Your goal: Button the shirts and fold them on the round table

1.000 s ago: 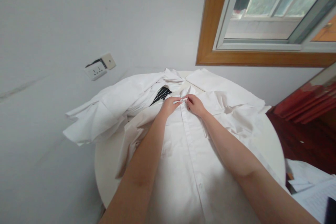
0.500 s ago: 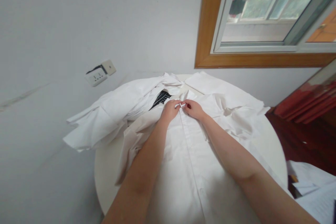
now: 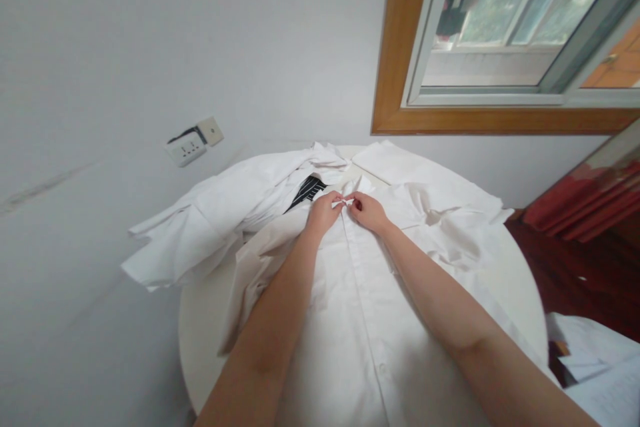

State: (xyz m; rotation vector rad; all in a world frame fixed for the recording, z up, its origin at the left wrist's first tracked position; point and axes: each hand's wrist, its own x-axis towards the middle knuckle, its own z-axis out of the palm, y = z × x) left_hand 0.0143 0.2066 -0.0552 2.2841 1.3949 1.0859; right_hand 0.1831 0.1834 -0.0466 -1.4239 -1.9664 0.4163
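A white button-front shirt [image 3: 345,307] lies spread on the round table, its collar end away from me and its front placket running toward me. My left hand [image 3: 325,211] pinches the cloth at the top of the placket, just below the collar. Close against it, my right hand [image 3: 367,211] pinches the same spot from the other side. Fingertips of both hands almost meet there, and whatever button lies between them is too small to make out. The sleeves are crumpled out to both sides.
More white garments [image 3: 200,213] are heaped along the table's left and far edges, beside a black striped cloth [image 3: 306,191]. The pale round table [image 3: 205,320] stands against a wall with a socket [image 3: 187,149]. White papers or cloth [image 3: 600,353] lie low at right, near a red curtain [image 3: 590,203].
Both hands stay at the collar end of the placket, with only slight finger movement. The whole view has shifted a little.
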